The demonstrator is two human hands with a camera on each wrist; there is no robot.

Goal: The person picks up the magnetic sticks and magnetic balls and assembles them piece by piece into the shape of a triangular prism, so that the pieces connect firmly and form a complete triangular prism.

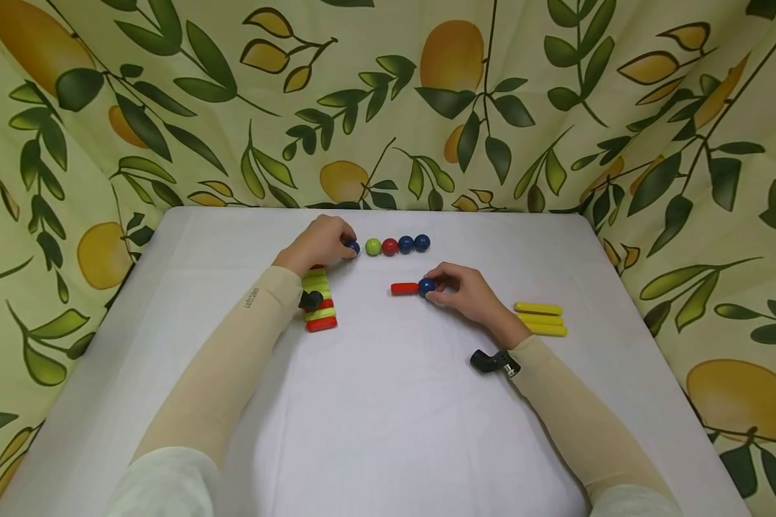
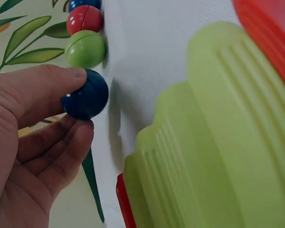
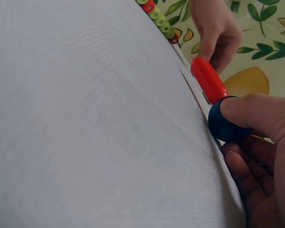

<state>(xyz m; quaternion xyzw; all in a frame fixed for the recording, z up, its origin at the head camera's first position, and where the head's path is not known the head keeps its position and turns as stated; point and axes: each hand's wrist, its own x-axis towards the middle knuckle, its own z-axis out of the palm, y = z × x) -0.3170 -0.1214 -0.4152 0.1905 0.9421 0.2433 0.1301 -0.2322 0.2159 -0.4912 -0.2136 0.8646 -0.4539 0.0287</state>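
My left hand (image 1: pixel 321 240) pinches a dark blue ball (image 2: pixel 88 97) between thumb and fingers at the left end of a row of balls. Closest to it in that row is a green ball (image 2: pixel 86 49), followed by a red ball (image 1: pixel 390 246) and two blue balls (image 1: pixel 414 244). Over the middle of the table, my right hand (image 1: pixel 463 289) grips another blue ball (image 3: pixel 226 121) with thumb and fingertips. A short red rod (image 3: pixel 208 80) extends from that ball toward the left, its end against the ball.
Below my left wrist lies a column of green and red rods (image 1: pixel 322 324), partly covered by the arm. Several yellow rods (image 1: pixel 540 320) lie by my right wrist. White cloth covers the table (image 1: pixel 375 416), and a patterned curtain (image 1: pixel 388 108) stands behind and at both sides.
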